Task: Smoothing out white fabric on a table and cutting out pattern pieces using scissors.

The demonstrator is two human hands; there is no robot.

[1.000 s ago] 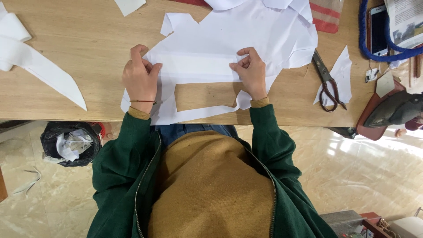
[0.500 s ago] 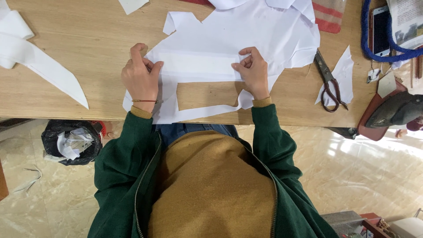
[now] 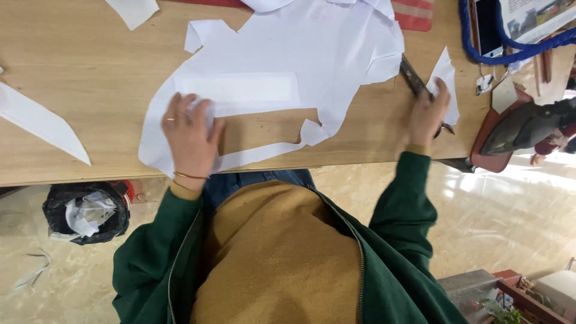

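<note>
Under the table edge, a black bin bag [image 3: 87, 215] holds crumpled white scraps. On the wooden table [image 3: 90, 78], the left hand [image 3: 191, 135] presses flat, fingers spread, on white fabric [image 3: 288, 72]. The right hand [image 3: 427, 113] covers the scissors [image 3: 415, 78], fingers curling around their handles; blades point diagonally away, toward the fabric.

A matt, smooth white sheet [image 3: 288, 66], cloth or paper, cannot be told, lies flat on a pale wood-grain surface [image 3: 78, 66] with a satin finish. On the sheet's near edge the left hand [image 3: 191, 135] wears a thin metal bangle. Right of the sheet, dull dark metal scissors [image 3: 415, 81] lie under the right hand [image 3: 427, 111], beside a matt white scrap [image 3: 445, 75]. Below the surface, the floor [image 3: 516, 222] is glossy polished stone, and a shiny black plastic bag [image 3: 87, 213] holds crumpled paper.
</note>
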